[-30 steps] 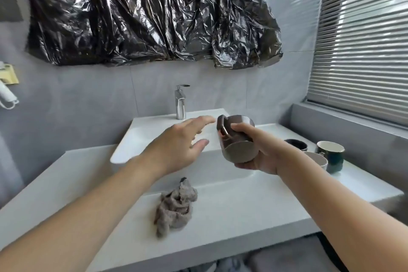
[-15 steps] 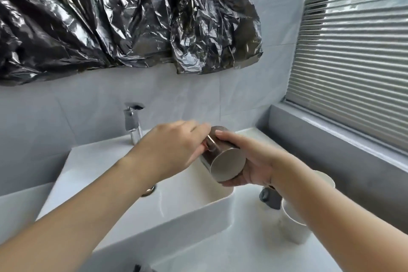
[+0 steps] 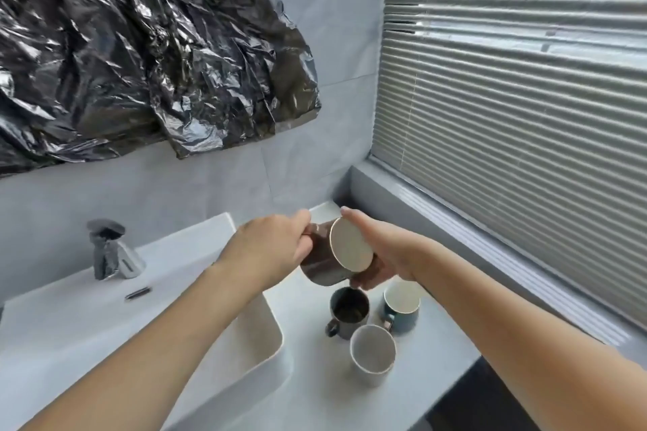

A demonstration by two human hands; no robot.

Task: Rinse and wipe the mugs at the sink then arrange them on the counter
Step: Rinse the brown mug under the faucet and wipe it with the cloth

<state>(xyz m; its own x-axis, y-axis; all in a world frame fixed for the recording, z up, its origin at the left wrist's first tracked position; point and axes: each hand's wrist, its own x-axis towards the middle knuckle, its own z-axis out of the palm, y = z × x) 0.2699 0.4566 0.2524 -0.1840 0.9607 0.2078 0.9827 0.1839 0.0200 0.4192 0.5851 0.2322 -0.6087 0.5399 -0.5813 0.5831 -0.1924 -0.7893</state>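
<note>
Both hands, left hand point(image 3: 271, 248), right hand point(image 3: 380, 255), gripping glossy brown cylindrical mug point(image 3: 332, 261)

A single head-worn wide-angle view looks forward and down from close above the counter point(image 3: 413, 392), facing its right rear corner where the tiled wall meets the window blind point(image 3: 518, 108). The sink point(image 3: 252, 353) fills the lower left.

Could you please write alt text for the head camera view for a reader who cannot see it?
Both hands, left hand and right hand, hold a brown mug on its side above the counter, where three mugs stand upright beside a white sink with a faucet.
</note>
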